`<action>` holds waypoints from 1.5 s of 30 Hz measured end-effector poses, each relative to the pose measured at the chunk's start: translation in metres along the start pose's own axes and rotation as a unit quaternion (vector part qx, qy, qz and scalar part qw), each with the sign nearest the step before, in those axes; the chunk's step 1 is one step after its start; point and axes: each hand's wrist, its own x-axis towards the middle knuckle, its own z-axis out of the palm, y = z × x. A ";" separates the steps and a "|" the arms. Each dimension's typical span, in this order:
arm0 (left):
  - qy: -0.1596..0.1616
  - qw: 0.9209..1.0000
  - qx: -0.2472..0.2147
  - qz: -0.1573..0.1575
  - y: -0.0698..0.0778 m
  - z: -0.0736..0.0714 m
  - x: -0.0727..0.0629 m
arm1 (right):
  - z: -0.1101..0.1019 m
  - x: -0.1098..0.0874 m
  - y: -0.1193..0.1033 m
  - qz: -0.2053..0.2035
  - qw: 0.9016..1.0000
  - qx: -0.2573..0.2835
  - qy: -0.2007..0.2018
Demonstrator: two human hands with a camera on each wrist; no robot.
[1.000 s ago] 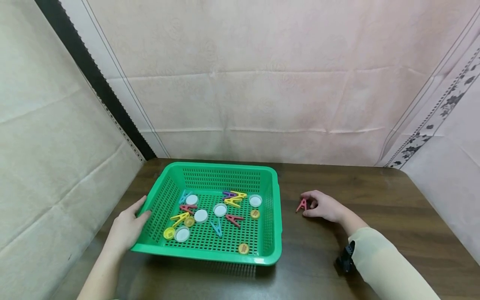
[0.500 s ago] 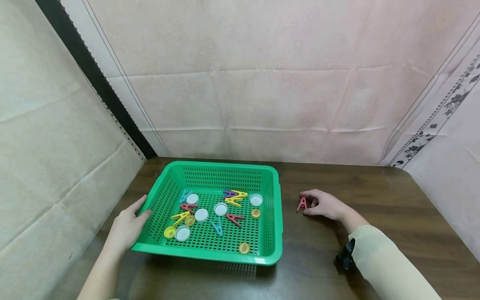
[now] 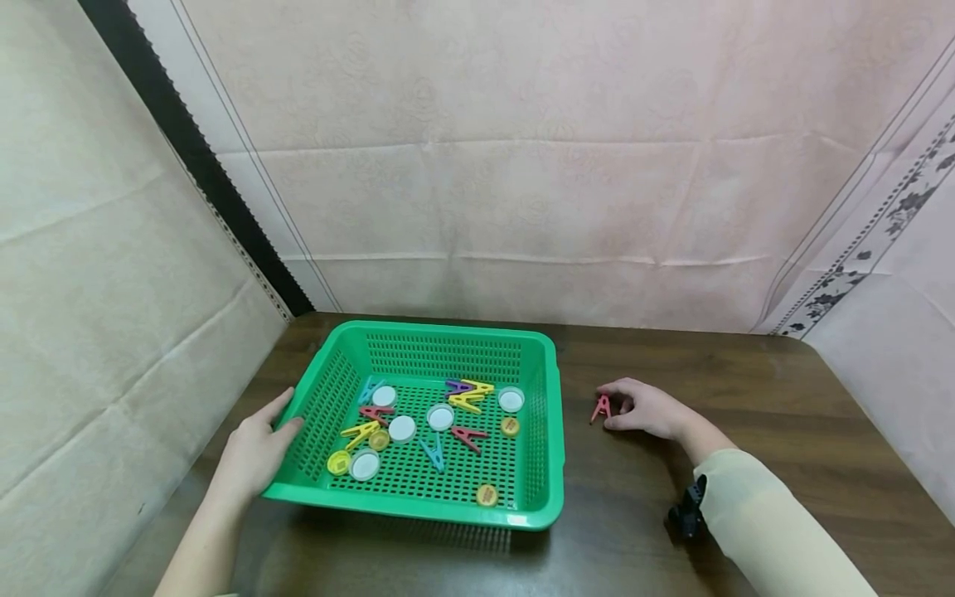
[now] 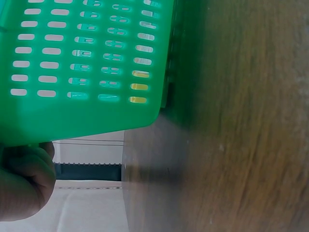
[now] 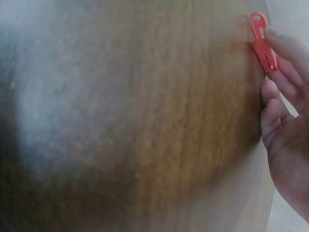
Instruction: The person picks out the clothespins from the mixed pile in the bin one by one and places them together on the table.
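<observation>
My left hand (image 3: 254, 452) grips the left rim of a green plastic basket (image 3: 533, 452), thumb over the edge. In the left wrist view, that hand (image 4: 31, 181) shows with curled fingers below the basket's slotted wall (image 4: 72, 113). To the right of the basket, my right hand (image 3: 647, 409) pinches a red clothespin (image 3: 602, 405) low over the table. The right wrist view shows the red clothespin (image 5: 263, 48) between thumb and fingers of the right hand (image 5: 294, 130). Whether the clothespin touches the table is unclear.
Inside the basket lie yellow clothespins (image 3: 361, 432), red clothespins (image 3: 468, 436), blue clothespins (image 3: 433, 453), a purple clothespin (image 3: 457, 386), several white round caps (image 3: 402, 429) and several yellowish caps (image 3: 487, 495). Fabric curtains (image 3: 522, 207) hang behind the brown wooden table (image 3: 716, 373).
Apart from a slight shift of the head view, little differs. Both hands keep their holds, and the basket's contents lie as before.
</observation>
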 end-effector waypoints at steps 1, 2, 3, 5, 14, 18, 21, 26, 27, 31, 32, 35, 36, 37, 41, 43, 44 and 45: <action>-0.001 1.000 0.000 -0.001 0.000 0.000 0.000 | 0.000 0.000 0.000 0.001 1.000 0.002 0.000; -0.001 1.000 -0.001 -0.001 0.000 0.000 0.001 | -0.001 0.000 0.000 0.000 1.000 0.001 -0.001; -0.002 1.000 -0.001 -0.001 -0.001 0.000 0.001 | -0.001 0.001 0.000 0.001 1.000 0.004 -0.001; -0.002 1.000 -0.001 -0.001 -0.001 0.000 0.001 | -0.002 0.001 -0.001 0.002 1.000 0.011 -0.001; -0.004 1.000 0.003 0.001 -0.002 0.000 0.001 | -0.012 0.006 -0.011 0.024 0.999 0.003 0.023; -0.004 1.000 0.000 0.003 -0.001 0.000 0.001 | -0.019 0.010 -0.020 0.020 0.999 0.007 0.046; -0.007 1.000 -0.002 0.003 -0.001 0.000 0.002 | -0.023 0.013 -0.029 0.010 0.998 0.019 0.067; -0.011 1.000 -0.003 0.002 -0.003 0.001 0.003 | -0.029 0.020 -0.052 -0.007 0.995 0.048 0.093; -0.011 1.000 -0.002 0.002 -0.003 0.001 0.002 | -0.029 0.022 -0.058 -0.009 0.994 0.053 0.096; -0.012 1.000 0.001 0.001 -0.004 -0.001 0.002 | -0.030 0.031 -0.087 -0.034 0.992 0.059 0.108; -0.012 1.000 0.004 0.002 -0.004 -0.001 0.001 | -0.029 0.034 -0.094 -0.038 0.991 0.061 0.109; -0.011 1.000 0.012 0.005 -0.003 -0.001 0.001 | -0.026 0.042 -0.112 -0.054 0.991 0.073 0.099; -0.011 1.000 0.013 0.006 -0.002 -0.001 0.001 | -0.025 0.044 -0.117 -0.057 0.991 0.078 0.092; -0.011 1.000 0.016 0.007 -0.002 -0.001 0.000 | -0.025 0.046 -0.122 -0.060 0.991 0.082 0.085; -0.006 1.000 0.021 0.012 -0.001 -0.001 0.000 | -0.022 0.051 -0.135 -0.075 0.992 0.085 0.062; -0.004 1.000 0.022 0.014 0.000 -0.001 0.000 | -0.020 0.054 -0.138 -0.079 0.992 0.084 0.056; -0.003 1.000 0.023 0.015 0.000 -0.001 0.000 | -0.019 0.055 -0.139 -0.081 0.992 0.084 0.053; -0.002 1.000 0.023 0.015 0.001 -0.001 0.000 | -0.019 0.055 -0.141 -0.082 0.992 0.083 0.051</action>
